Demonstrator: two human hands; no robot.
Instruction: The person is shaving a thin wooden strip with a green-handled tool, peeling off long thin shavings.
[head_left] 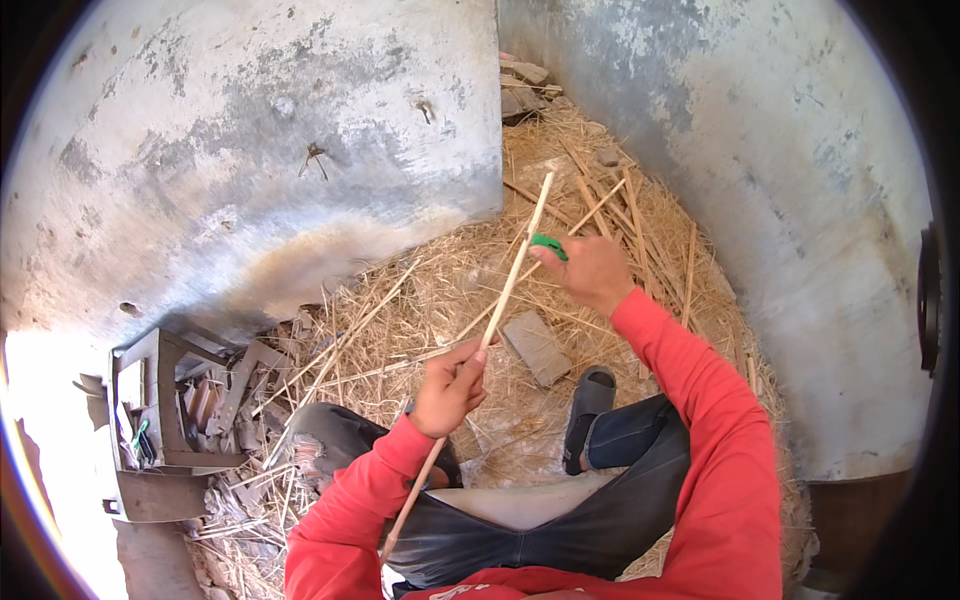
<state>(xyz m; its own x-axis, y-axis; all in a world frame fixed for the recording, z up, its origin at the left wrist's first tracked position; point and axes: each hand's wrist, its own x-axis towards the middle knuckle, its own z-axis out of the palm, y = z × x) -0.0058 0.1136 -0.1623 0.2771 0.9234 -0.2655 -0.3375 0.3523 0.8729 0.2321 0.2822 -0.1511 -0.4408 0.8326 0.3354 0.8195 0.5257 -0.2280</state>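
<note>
A long, thin, pale wooden stick [513, 275] runs slanting from my lap up and away. My left hand [449, 390] is closed round it near the middle, and its lower end passes along my left forearm. In my right hand [597, 272] is a green utility knife [549, 246], held against the side of the stick near its far end. The blade itself cannot be made out. Below the knife, a flat grey-brown block [537, 348] lies on the floor among shavings, apart from both hands.
Shavings [430, 300] and loose wooden strips [640, 225] cover the floor. At the left stands a wooden frame [165, 400] with scraps and a small green-and-black item [143, 440]. Worn walls rise at left [250, 120] and right [800, 200]. My sandalled foot [590, 405] rests near the block.
</note>
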